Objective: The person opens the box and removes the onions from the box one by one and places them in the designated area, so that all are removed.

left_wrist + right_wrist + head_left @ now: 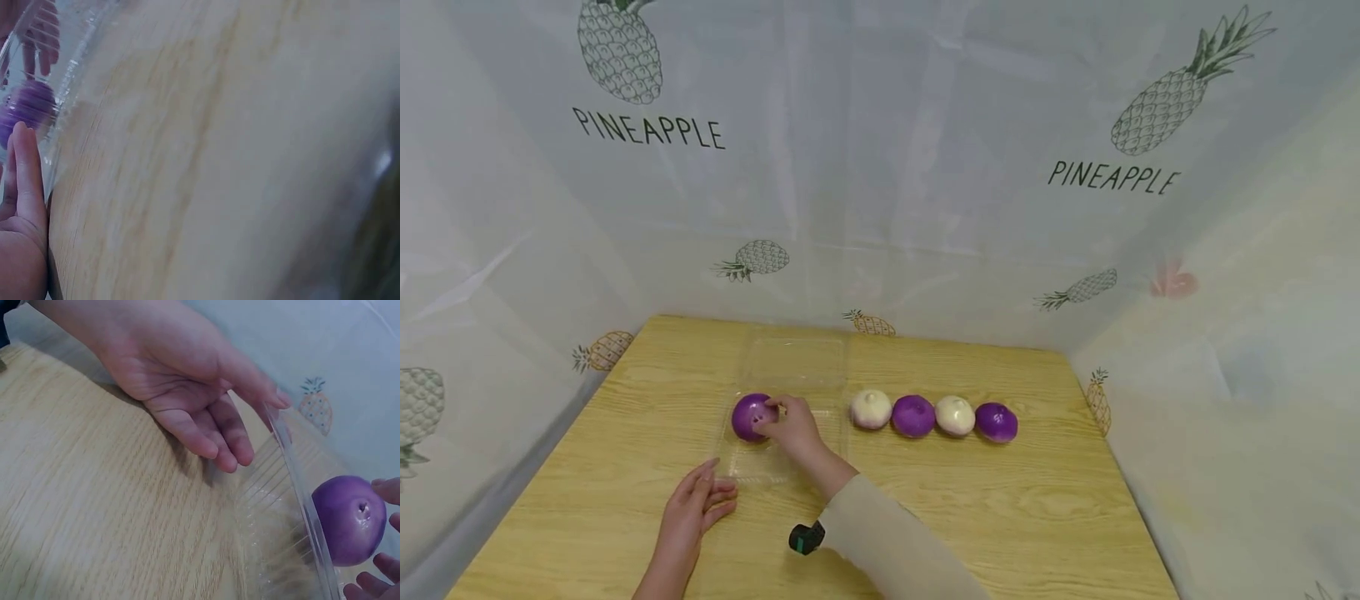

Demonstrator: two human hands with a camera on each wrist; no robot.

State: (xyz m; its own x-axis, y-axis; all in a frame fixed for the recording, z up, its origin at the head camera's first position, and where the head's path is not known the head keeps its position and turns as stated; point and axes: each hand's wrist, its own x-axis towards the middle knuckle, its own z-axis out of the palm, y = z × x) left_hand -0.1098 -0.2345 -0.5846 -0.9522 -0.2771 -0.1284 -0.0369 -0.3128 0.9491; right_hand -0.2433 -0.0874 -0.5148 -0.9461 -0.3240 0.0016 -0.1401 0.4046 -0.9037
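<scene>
A glossy purple onion (748, 418) sits in the left part of a clear plastic container (775, 478) whose lid is folded back. My right hand (796, 429) reaches over the container, thumb and index fingertips at the onion's right side. In the right wrist view, its fingers are spread beside the purple onion (350, 520). My left hand (688, 508) is at the container's near left corner. Its thumb and a finger pinch the container's rim (303, 500); the other fingers of the left hand (187, 394) hang loosely above the wooden tabletop.
Right of the container, a row holds a whitish onion (871, 409), a purple onion (913, 416), another whitish onion (955, 416) and another purple onion (996, 422). They stand on a wooden table (1000, 517). A pineapple-printed curtain (895, 183) surrounds its back and sides.
</scene>
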